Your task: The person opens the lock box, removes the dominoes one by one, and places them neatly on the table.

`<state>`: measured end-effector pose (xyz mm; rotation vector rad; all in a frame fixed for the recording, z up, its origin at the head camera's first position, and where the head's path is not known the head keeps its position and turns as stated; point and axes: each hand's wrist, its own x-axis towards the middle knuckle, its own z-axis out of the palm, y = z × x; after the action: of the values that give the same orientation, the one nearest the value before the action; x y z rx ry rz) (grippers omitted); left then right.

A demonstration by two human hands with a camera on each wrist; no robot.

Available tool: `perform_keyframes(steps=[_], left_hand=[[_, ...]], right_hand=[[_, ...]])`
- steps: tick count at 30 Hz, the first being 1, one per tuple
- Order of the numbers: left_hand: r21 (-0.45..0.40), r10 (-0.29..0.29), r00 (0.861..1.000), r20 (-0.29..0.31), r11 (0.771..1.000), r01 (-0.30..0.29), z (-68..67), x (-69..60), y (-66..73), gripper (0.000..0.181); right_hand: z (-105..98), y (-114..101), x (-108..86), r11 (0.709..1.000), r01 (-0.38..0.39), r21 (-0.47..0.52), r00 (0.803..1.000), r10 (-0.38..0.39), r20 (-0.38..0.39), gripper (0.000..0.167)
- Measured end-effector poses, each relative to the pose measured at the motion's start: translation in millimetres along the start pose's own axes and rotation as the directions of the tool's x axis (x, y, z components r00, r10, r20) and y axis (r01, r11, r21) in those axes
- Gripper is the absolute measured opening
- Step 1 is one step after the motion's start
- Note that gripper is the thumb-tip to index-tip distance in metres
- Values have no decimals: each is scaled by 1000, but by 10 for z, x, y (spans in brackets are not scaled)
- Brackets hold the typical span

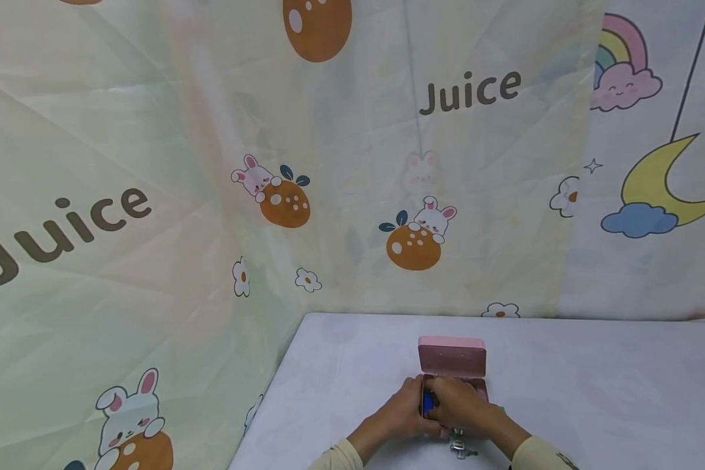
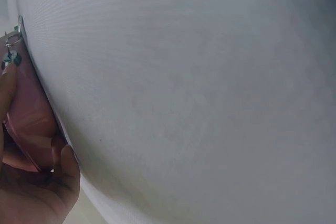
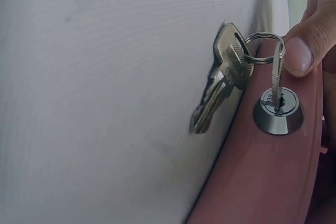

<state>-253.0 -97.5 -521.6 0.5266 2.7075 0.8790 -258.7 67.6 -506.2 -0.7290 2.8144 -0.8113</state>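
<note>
A small pink metal box (image 1: pixel 486 390) stands on the table with its lid (image 1: pixel 452 358) raised. My left hand (image 1: pixel 407 410) grips the box's left side, its thumb (image 3: pixel 298 57) against the front wall near the round lock (image 3: pixel 278 121). A key (image 3: pixel 277 74) is in the lock, and a ring (image 3: pixel 265 36) joins it to a second key (image 3: pixel 223 80) hanging in front. My right hand (image 1: pixel 459 401) reaches into the box, its fingertips hidden inside. Beside those fingers shows something blue (image 1: pixel 428 402); whether they hold it cannot be seen.
A white cloth covers the table (image 1: pixel 611 391). Printed fabric walls (image 1: pixel 352 281) with bunnies and lettering stand behind it and at the left. A bit of something green (image 1: pixel 502 409) peeks out beside the right wrist.
</note>
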Motion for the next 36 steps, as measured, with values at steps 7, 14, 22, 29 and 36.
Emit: perform_keyframes(steps=[7,14,22,29,36], left_hand=[[26,3,1000,-1,1000,-3,25,15,-28,93],[26,14,1000,-7,1000,-13,25,19,-31,92],[30,18,1000,-5,999,-18,24,21,-41,93],[14,17,1000,-1,1000,-17,30,21,-56,94],[1,14,1000,0,1000,-14,27,10,-50,95]], right_hand=[[-24,-19,-17,1000,-23,3,1000,23,3,46],[-24,-5,-26,1000,3,3,1000,-3,-5,45],[-24,7,-29,1000,11,1,1000,-11,-6,44],[-39,2,-35,1000,9,21,1000,-9,-3,43],[-42,3,-37,1000,29,11,999,-28,-23,39]])
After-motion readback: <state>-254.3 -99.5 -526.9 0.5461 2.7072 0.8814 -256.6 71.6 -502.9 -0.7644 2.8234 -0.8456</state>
